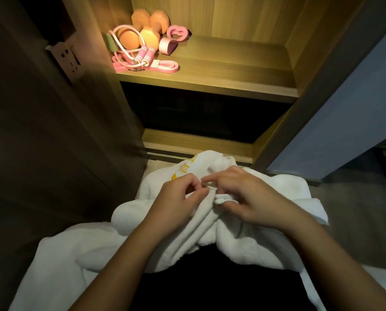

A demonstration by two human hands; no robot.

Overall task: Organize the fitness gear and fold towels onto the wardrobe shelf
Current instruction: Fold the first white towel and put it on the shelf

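Observation:
A white towel (261,198) with yellow embroidery lies bunched across my lap, below the wardrobe. My left hand (176,203) and my right hand (246,198) both pinch a gathered edge of it at the middle, fingertips nearly touching. On the lit wooden shelf (221,72) above, at its left end, sit orange dumbbells (142,30), a pink jump rope (140,57), a pink resistance band (163,66), a pink strap loop (167,46) and a pink ring-shaped grip (178,33).
Below the shelf is a dark compartment (201,113) over a wooden base ledge. A dark wardrobe door with a metal hinge (64,59) stands at the left. A grey-blue panel (344,122) stands at the right. More white cloth (53,265) spreads at the lower left.

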